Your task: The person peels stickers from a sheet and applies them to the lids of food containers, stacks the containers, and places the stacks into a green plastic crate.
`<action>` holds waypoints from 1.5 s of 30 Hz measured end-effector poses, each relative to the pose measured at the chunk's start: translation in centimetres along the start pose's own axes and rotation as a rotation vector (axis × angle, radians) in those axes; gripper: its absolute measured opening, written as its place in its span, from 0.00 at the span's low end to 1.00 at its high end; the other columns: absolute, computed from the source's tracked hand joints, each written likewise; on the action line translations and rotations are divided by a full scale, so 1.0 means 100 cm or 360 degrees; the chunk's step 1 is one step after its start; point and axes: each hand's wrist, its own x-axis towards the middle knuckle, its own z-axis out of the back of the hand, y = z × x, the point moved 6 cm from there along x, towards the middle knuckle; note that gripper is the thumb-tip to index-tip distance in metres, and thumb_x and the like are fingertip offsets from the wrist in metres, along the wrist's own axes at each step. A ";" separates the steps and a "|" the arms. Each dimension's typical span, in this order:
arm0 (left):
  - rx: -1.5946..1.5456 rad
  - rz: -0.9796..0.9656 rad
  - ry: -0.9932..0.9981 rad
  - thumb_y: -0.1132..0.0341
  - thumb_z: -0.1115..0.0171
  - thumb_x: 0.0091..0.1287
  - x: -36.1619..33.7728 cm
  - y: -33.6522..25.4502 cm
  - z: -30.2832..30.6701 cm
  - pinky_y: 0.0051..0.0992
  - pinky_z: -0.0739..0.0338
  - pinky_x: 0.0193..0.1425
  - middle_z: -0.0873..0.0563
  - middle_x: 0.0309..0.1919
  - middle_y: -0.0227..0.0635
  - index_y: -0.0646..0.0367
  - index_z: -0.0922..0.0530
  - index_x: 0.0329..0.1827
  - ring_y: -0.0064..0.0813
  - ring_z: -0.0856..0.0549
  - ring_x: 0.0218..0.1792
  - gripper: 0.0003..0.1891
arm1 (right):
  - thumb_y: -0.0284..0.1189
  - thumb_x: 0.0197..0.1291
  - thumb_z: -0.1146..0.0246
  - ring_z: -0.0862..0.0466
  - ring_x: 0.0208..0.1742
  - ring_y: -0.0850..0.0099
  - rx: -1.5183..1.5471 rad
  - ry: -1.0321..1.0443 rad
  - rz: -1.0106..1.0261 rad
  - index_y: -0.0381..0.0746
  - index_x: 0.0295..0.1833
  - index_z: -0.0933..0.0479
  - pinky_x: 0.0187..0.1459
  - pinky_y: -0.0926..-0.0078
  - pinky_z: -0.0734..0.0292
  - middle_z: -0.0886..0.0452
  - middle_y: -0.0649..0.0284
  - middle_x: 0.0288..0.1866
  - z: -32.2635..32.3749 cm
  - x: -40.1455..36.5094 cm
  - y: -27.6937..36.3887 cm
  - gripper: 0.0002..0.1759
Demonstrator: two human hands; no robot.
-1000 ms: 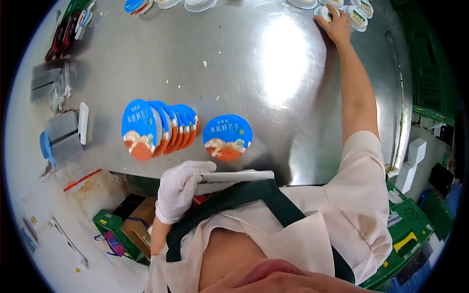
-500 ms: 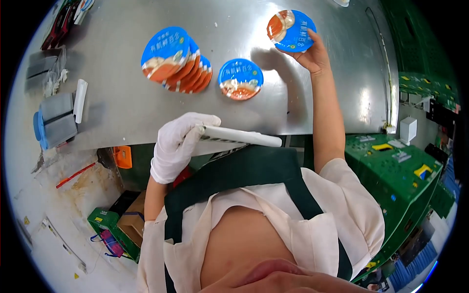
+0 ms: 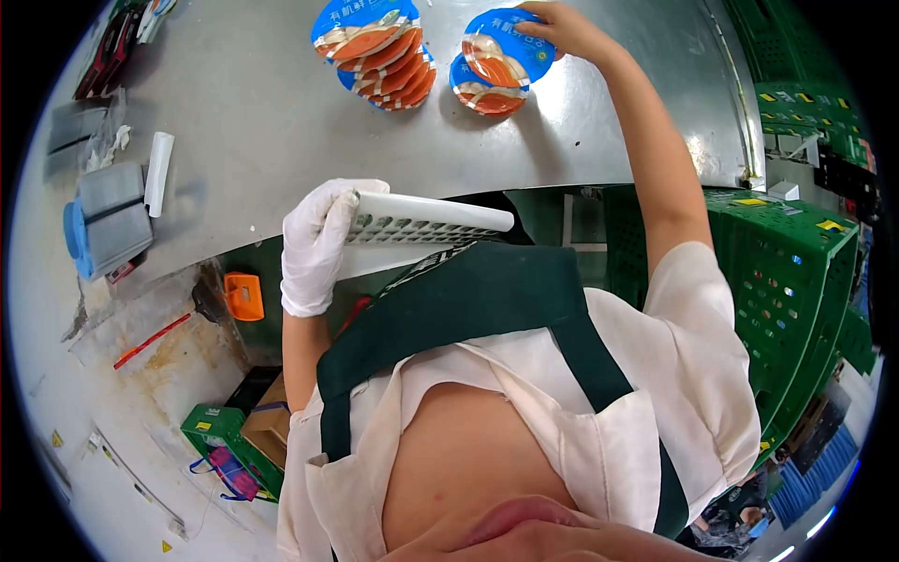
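Observation:
My bare right hand (image 3: 565,33) grips a round food tub (image 3: 496,67) with a blue, white and orange printed lid by its upper right edge. It overlaps a second tub (image 3: 489,101) of the same print on the steel table. To the left leans a stack of matching tubs (image 3: 393,70), its top cut off by the view's edge. Near my chest, my white-gloved left hand (image 3: 321,245) is closed on the left end of a curled sheet of labels (image 3: 417,229), with rows of small dark printed marks on its face.
The steel table (image 3: 253,140) ends just in front of my body. Grey boxes (image 3: 114,220) and a white strip (image 3: 159,174) lie at its left. Green crates (image 3: 787,281) stand on the right. An orange dustpan (image 3: 243,296) is below the table's left side.
My right hand has brought its tub leftward over the single tub on the table. The table and the stack appear higher in view, and the label sheet shows more of its printed face.

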 end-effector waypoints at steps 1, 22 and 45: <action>0.0003 -0.0002 -0.0006 0.70 0.47 0.74 0.002 0.001 0.001 0.23 0.23 0.49 0.12 0.40 0.37 0.66 0.16 0.46 0.23 0.16 0.40 0.12 | 0.38 0.67 0.38 0.16 0.33 0.70 -0.0219 0.0156 -0.0004 0.34 0.59 0.22 0.39 0.69 0.18 0.14 0.59 0.40 -0.006 0.002 0.020 0.22; 0.0113 0.0135 0.0130 0.65 0.42 0.73 0.079 0.038 -0.046 0.15 0.35 0.35 0.24 0.29 0.19 0.60 0.20 0.42 0.09 0.31 0.31 0.08 | 0.26 0.57 0.31 0.18 0.39 0.68 -0.0259 -0.0451 0.0274 0.40 0.50 0.15 0.46 0.71 0.20 0.16 0.60 0.42 -0.065 -0.028 0.022 0.14; 0.0272 0.0175 0.0359 0.68 0.37 0.69 0.092 0.037 -0.067 0.19 0.32 0.32 0.23 0.24 0.22 0.62 0.21 0.33 0.11 0.30 0.28 0.07 | 0.27 0.52 0.30 0.21 0.38 0.61 -0.0342 -0.0837 0.0885 0.39 0.35 0.23 0.41 0.63 0.27 0.23 0.61 0.33 -0.119 -0.137 0.114 0.08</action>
